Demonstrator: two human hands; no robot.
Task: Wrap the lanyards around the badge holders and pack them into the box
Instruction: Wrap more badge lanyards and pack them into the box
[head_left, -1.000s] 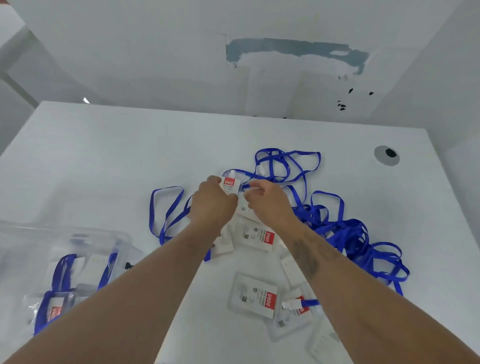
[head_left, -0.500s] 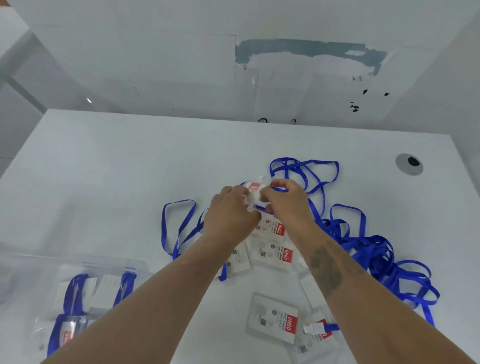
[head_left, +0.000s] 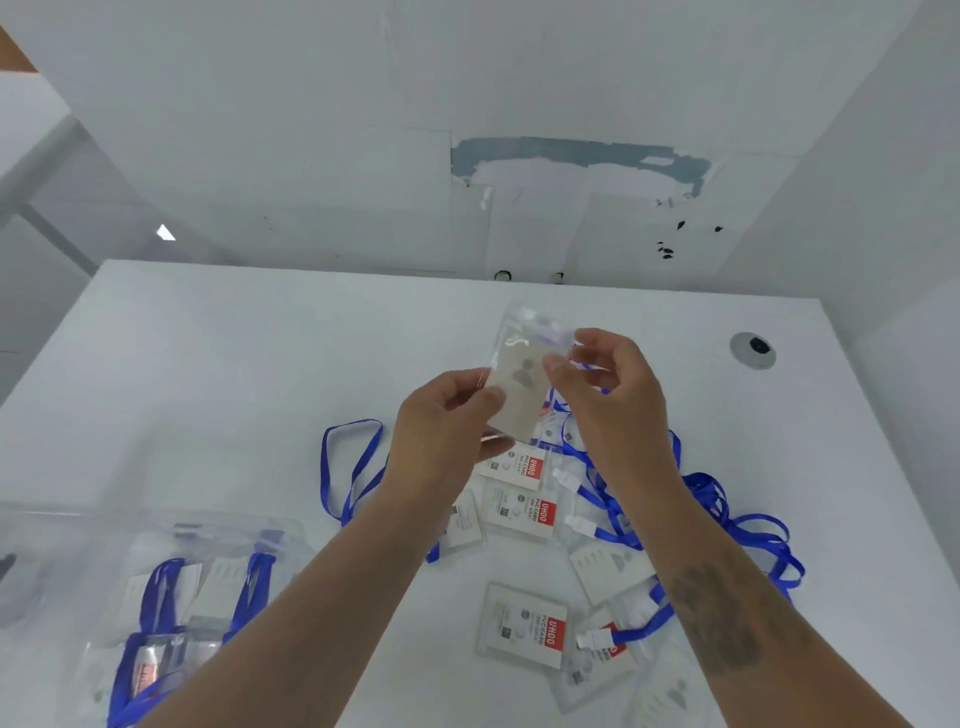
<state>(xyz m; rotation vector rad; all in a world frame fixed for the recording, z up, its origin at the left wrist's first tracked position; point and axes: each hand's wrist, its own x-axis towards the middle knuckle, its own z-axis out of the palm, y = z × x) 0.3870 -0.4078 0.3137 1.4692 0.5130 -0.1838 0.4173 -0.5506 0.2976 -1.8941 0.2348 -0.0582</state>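
Now badge holder lifted clear of pile, left hand pinching lower edge, right hand pinching top, likely steadying it for lanyard wrap

Your far-left stretch of the table lies bare, plenty of room to pass there. Blue lanyards tangle toward the right edge, loose badge holders crowd the near middle, and the clear box fills your near-left corner.
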